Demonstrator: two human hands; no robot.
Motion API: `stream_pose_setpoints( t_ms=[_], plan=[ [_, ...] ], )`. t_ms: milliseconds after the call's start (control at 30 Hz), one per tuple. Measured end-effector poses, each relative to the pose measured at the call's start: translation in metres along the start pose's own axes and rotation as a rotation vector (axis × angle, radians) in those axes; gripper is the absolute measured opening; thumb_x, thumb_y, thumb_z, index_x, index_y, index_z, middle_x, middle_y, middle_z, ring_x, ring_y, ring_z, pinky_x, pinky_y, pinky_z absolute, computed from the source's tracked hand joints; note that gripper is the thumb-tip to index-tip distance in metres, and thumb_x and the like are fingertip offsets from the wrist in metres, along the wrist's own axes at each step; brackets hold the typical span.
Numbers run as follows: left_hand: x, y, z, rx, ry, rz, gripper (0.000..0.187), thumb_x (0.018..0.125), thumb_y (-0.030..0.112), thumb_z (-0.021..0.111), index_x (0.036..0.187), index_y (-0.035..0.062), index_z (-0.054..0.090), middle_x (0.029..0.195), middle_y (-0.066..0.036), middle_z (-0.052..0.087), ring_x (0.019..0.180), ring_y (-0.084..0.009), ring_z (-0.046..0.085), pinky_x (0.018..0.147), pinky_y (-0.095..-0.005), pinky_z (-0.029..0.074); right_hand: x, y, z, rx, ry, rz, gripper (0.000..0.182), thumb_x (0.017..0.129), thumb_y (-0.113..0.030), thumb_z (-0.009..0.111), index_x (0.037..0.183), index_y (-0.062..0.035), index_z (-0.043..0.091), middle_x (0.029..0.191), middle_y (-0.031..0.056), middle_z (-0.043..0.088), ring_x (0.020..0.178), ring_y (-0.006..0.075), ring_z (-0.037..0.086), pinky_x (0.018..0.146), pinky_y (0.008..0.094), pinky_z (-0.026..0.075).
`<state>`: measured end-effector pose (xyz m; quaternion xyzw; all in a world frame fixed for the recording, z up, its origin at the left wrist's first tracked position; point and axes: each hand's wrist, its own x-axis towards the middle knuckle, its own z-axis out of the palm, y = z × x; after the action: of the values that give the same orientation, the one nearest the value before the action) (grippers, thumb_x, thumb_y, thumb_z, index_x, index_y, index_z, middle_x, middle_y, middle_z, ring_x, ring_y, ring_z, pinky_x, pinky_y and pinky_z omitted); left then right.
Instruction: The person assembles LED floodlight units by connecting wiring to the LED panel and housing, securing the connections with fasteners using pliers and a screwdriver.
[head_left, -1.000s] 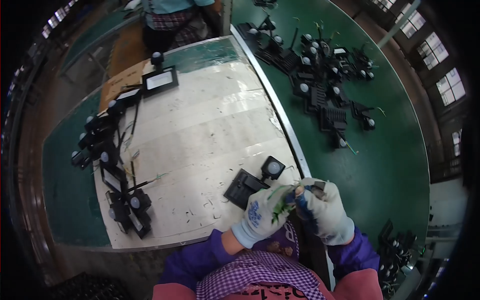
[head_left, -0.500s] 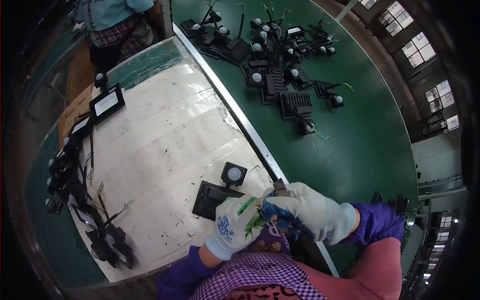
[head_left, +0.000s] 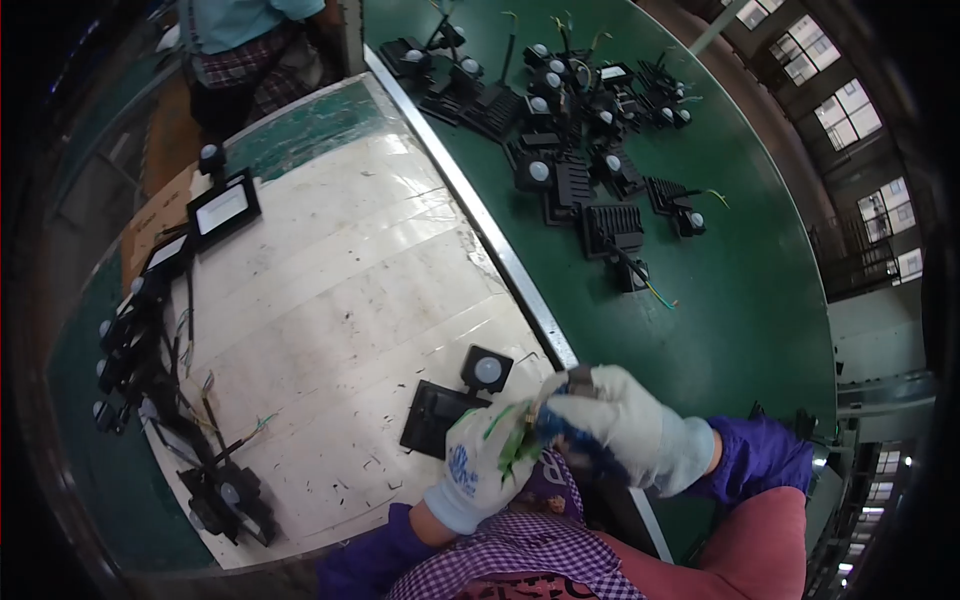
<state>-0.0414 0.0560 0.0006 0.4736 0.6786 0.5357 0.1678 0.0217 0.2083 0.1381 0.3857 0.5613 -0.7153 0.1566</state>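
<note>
My left hand [head_left: 488, 462], in a white glove with green fingertips, is closed in a pinch on thin wire ends [head_left: 533, 412] that barely show. Against it, my right hand [head_left: 625, 425] is wrapped round a dark hand tool [head_left: 580, 378]; its blocky end sticks out above the blue-coated glove, and the rest is hidden. Just behind my left hand, a black floodlight [head_left: 432, 415] lies on the white board, partly covered by the glove. Its square motion sensor [head_left: 487, 370] with a white dome points up. Where the floodlight's cable runs is hidden.
Several black floodlights [head_left: 612, 230] with loose wires are heaped on the green table [head_left: 700, 330] beyond a metal rail [head_left: 500, 255]. More floodlights [head_left: 230, 495] line the left edge of the white board [head_left: 320, 290]. Another person [head_left: 260, 50] stands at the far left.
The view has shifted slightly, so the board and floodlights sit further right and lower. My hands stay together, with the right hand turned a little around the tool.
</note>
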Motion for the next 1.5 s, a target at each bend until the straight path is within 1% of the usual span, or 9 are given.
stream_pose_setpoints(
  t_ms=[133,300,467,800,1000,1033,1133,1233,1500],
  plan=[
    [0.014,0.015,-0.006,0.018,0.331,0.127,0.06,0.079,0.018,0.071,0.132,0.003,0.047,0.122,-0.022,0.053,0.099,-0.0355,0.058,0.08,-0.0471,0.048,0.002,-0.041,0.0,0.04,0.129,-0.171,0.021,0.092,-0.025,0.058,0.087,-0.006,0.064,0.063,-0.0031,0.054,0.051,0.0034,0.047,0.046,0.0202,0.037],
    [0.0,0.022,-0.017,-0.09,0.341,0.057,0.062,0.081,0.002,0.067,0.137,0.0022,0.04,0.126,-0.021,0.053,0.081,-0.0222,0.064,0.074,-0.0353,0.052,0.013,-0.099,-0.018,-0.254,0.423,-0.833,0.02,0.092,-0.025,0.057,0.085,-0.0068,0.058,0.06,-0.004,0.05,0.044,0.0049,0.043,0.04,0.0214,0.032],
    [-0.01,0.021,-0.019,-0.045,0.311,-0.108,0.047,0.084,0.002,0.065,0.128,0.0042,0.052,0.122,-0.015,0.054,0.078,-0.0152,0.063,0.076,-0.0307,0.053,0.077,-0.175,-0.089,-0.066,0.693,-1.038,0.019,0.095,-0.02,0.056,0.096,-0.0045,0.066,0.077,-0.0017,0.062,0.061,0.0066,0.052,0.053,0.0218,0.041],
    [-0.028,0.018,-0.058,-0.038,0.194,-0.339,0.054,0.083,0.009,0.068,0.132,0.0034,0.047,0.123,-0.013,0.053,0.09,-0.0211,0.063,0.082,-0.0331,0.052,0.076,-0.133,-0.141,-0.427,0.936,-0.949,0.022,0.092,-0.018,0.058,0.103,-0.0009,0.066,0.082,0.0008,0.063,0.077,0.0099,0.053,0.071,0.0258,0.043],
    [0.002,0.023,-0.062,0.486,-0.02,-0.229,0.103,0.074,0.05,0.074,0.15,0.0083,0.018,0.146,-0.027,0.027,0.134,-0.0432,0.03,0.103,-0.0522,0.038,0.045,0.04,-0.234,-0.252,1.126,-0.832,0.027,0.087,-0.012,0.062,0.108,0.0035,0.062,0.082,0.0003,0.06,0.074,0.0075,0.052,0.065,0.0232,0.043],
    [0.02,0.027,-0.056,0.421,-0.061,-0.158,0.119,0.066,0.059,0.075,0.153,0.0125,0.008,0.152,-0.028,0.01,0.139,-0.0484,0.018,0.107,-0.0575,0.028,0.04,0.063,-0.224,-0.213,1.078,-0.756,0.037,0.084,-0.008,0.065,0.117,0.0045,0.057,0.092,0.003,0.061,0.079,0.0094,0.055,0.07,0.024,0.046],
    [0.09,0.03,-0.023,0.597,-0.174,-0.161,0.122,0.065,0.057,0.076,0.154,0.018,0.002,0.155,-0.026,0.001,0.14,-0.0496,0.01,0.11,-0.0584,0.022,0.067,0.118,-0.185,-0.012,0.898,-0.672,0.067,0.074,0.002,0.072,0.134,0.008,0.044,0.115,0.0096,0.059,0.1,0.0143,0.057,0.089,0.028,0.047],
    [0.155,0.011,0.008,0.724,-0.231,-0.157,0.12,0.066,0.057,0.076,0.154,0.0278,0.0,0.158,-0.02,-0.006,0.142,-0.0508,0.005,0.109,-0.0615,0.018,0.094,0.103,-0.169,-0.342,1.091,-0.713,0.093,0.067,0.004,0.077,0.145,0.0054,0.028,0.134,0.0168,0.052,0.113,0.0202,0.056,0.095,0.0305,0.046],
    [0.252,-0.039,0.047,0.954,-0.219,0.005,0.096,0.075,0.063,0.064,0.151,0.0422,0.009,0.16,-0.008,0.007,0.141,-0.0528,0.006,0.107,-0.0639,0.023,0.166,0.025,-0.21,-0.495,0.931,-0.712,0.097,0.056,-0.009,0.088,0.14,0.0016,0.039,0.124,0.0167,0.058,0.112,0.0249,0.057,0.095,0.0319,0.046]
  ],
)
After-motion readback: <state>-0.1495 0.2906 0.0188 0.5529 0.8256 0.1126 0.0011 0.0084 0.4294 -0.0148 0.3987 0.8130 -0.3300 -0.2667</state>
